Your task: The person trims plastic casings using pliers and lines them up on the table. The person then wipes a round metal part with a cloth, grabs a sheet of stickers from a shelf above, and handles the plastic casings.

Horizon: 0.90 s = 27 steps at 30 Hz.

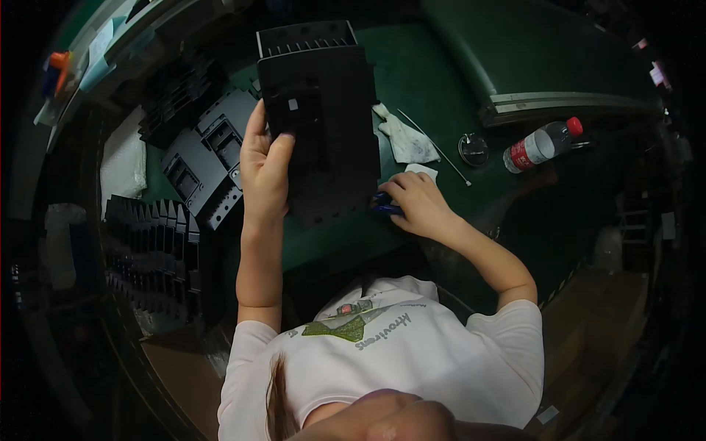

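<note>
A large black plastic housing (334, 125) is held up over the green bench, its slotted end toward the far side. My left hand (268, 165) grips its left edge, with the thumb on the face near a small white label. At the housing's lower right corner, my right hand (419, 202) is closed around a blue-handled tool (387, 209). The working end of that tool is hidden against the dark housing. Just beyond my right hand lies a small white piece of paper (421, 172).
Grey housings (209, 158) and a row of black parts (154, 246) lie at the left, near bubble wrap (125, 158). To the right are a crumpled cloth (406, 140), a thin rod (441, 153), a round clear dish (473, 149) and a red-capped bottle (533, 149).
</note>
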{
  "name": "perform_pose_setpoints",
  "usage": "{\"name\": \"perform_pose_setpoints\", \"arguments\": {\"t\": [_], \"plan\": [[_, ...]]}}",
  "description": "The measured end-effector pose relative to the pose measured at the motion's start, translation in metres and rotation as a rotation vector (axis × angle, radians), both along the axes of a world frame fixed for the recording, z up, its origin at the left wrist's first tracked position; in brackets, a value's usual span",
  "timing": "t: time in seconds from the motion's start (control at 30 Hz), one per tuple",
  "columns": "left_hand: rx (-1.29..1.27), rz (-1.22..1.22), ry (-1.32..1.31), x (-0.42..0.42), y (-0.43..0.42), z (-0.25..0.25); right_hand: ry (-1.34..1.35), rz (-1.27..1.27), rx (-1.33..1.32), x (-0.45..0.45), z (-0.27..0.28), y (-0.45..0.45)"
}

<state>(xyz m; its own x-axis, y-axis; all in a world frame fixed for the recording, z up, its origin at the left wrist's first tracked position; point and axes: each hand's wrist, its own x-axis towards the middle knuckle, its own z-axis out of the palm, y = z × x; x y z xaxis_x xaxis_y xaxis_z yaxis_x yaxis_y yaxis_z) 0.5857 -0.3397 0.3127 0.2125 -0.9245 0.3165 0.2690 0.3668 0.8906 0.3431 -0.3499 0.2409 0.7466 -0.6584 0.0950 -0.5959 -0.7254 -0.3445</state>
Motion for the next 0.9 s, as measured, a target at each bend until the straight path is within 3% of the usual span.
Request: {"name": "perform_pose_setpoints", "arguments": {"t": [0.13, 0.17, 0.3, 0.4, 0.63, 0.7, 0.8, 0.9], "plan": [[0.009, -0.013, 0.008, 0.001, -0.001, 0.003, -0.277, 0.023, -0.142, 0.003, 0.004, -0.012], [0.007, -0.015, 0.011, 0.002, -0.001, 0.004, -0.307, -0.071, -0.124, -0.003, 0.005, -0.025], [0.064, -0.118, 0.086, 0.001, 0.000, 0.005, -0.137, -0.465, -0.212, -0.032, -0.016, -0.098], [0.104, -0.194, 0.132, -0.003, 0.000, 0.005, -0.032, -0.517, -0.052, -0.033, -0.033, -0.125], [0.185, -0.345, 0.232, -0.022, 0.002, 0.002, 0.148, -0.499, -0.082, -0.015, -0.048, -0.132], [0.316, -0.394, 0.346, -0.027, 0.004, 0.003, 0.074, -0.518, -0.106, -0.015, -0.032, -0.122], [0.368, -0.372, 0.289, -0.032, 0.003, 0.000, -0.586, -0.350, -0.285, -0.010, 0.023, -0.102], [0.366, -0.380, 0.298, -0.037, 0.003, -0.004, -0.761, -0.249, -0.177, -0.006, 0.064, -0.069]]}}
